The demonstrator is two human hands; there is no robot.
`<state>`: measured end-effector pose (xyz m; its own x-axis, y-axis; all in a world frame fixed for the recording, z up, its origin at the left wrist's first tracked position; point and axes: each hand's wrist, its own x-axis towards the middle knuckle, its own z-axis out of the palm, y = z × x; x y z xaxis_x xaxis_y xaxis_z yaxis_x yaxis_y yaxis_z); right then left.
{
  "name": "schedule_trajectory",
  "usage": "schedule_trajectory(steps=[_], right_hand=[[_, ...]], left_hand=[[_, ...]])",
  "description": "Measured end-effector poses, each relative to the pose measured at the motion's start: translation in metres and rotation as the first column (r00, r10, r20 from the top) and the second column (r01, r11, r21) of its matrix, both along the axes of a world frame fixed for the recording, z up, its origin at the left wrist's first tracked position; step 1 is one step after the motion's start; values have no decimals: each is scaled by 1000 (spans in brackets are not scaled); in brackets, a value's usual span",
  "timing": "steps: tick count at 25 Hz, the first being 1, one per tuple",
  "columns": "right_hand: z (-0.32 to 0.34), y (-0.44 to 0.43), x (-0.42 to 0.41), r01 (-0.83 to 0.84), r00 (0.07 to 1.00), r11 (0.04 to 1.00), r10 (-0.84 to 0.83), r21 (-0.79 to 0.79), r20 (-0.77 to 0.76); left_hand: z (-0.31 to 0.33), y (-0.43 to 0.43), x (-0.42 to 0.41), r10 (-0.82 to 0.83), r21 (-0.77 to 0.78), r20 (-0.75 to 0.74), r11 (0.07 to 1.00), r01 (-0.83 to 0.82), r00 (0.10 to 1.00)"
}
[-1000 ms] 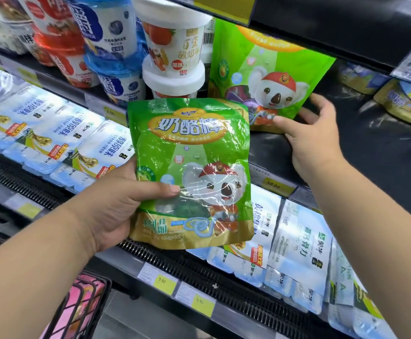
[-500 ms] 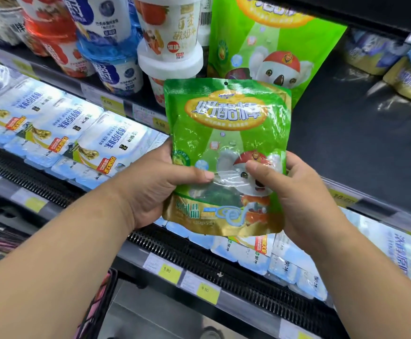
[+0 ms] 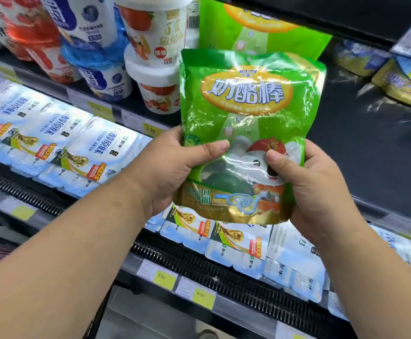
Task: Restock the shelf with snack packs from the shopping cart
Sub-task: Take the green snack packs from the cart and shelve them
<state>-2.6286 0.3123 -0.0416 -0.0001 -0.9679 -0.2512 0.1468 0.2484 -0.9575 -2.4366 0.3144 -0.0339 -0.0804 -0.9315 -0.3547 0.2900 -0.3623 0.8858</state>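
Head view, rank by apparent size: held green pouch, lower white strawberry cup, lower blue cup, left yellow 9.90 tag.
1. Green pouch, though nearest the camera.
2. White strawberry cup and blue cup: look alike, unranked.
3. Left yellow 9.90 tag.

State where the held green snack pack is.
The snack pack sits mid head view, gripped by left hand and right hand, before a matching pack on the shelf.

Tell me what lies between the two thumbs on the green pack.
Head view: between the thumbs of the left hand and right hand lies only the green pack, its printed mascot face showing.
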Motion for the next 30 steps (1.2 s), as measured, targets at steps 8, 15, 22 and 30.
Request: schedule_trajectory(steps=[8, 15, 22, 30], right_hand=[[4, -39, -2, 64, 997, 982, -56, -175, 53], [0, -67, -4, 147, 986, 929, -164, -339, -22], [-7, -50, -11, -20, 993, 975, -7, -222, -121], [-11, -78, -9, -40, 934, 925, -100, -377, -344]], left_hand=[[7, -37, -14, 192, -201, 200, 968, -152, 961], [-7, -43, -15, 251, -323, 414, 939, -116, 875], [-14, -49, -16, 279, -396, 569, 917, -39, 773], [-22, -71, -22, 406, -468, 620, 878, -98, 672]])
